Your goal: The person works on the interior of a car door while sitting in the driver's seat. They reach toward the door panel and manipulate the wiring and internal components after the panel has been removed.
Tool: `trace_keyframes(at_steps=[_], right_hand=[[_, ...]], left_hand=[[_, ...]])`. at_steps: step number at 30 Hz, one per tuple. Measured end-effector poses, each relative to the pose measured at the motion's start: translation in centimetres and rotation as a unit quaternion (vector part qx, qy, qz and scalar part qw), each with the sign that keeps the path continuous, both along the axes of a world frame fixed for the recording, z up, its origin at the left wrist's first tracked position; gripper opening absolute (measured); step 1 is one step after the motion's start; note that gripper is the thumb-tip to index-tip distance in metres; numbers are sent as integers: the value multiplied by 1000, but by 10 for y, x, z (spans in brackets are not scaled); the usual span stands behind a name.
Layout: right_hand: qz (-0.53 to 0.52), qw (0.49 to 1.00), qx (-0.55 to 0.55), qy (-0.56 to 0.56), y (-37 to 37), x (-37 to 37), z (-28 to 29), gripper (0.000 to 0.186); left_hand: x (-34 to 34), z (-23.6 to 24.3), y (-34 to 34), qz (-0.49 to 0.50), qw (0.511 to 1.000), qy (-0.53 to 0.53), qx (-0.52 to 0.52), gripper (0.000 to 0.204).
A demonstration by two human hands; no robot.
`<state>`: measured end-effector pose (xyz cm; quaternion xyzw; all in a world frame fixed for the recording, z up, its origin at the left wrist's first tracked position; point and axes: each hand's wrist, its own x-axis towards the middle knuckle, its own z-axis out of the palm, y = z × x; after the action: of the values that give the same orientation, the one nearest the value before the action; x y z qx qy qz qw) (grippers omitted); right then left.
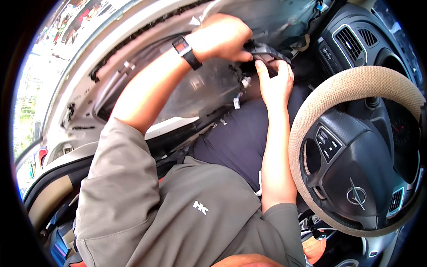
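Note:
Both my hands are at a black part with a curved rim (271, 52), near the front end of the opened-up car door (178, 84). My left hand (222, 38), with a watch (183, 49) on its wrist, is closed on the part's left side, its fingers mostly turned out of sight. From below, my right hand (276, 84) pinches the lower edge between thumb and fingers. The part's exact kind cannot be made out. Just left of my right hand, a white wire connector (236, 103) hangs from a short harness (242, 86).
A steering wheel (307, 111) with a beige woven cover stands close to my right forearm. Beyond it is the dashboard with an air vent (348, 42). The door's bare inner sheet shows clips and black sealant. My legs (235, 133) lie below the hands.

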<state>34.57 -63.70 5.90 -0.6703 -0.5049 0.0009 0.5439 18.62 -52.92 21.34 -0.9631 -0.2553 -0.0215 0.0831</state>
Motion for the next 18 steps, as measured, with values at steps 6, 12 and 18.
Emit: trace_keyframes(at_steps=[6, 12, 18], right_hand=[[20, 997, 34, -74, -39, -24, 26, 40], [233, 969, -81, -9, -134, -59, 105, 25], [154, 981, -9, -119, -231, -15, 218, 26]], left_hand=[[-2, 40, 22, 59, 996, 68, 16, 48], [-13, 17, 53, 111, 993, 30, 38, 49], [-23, 2, 91, 96, 994, -22, 50, 47]])
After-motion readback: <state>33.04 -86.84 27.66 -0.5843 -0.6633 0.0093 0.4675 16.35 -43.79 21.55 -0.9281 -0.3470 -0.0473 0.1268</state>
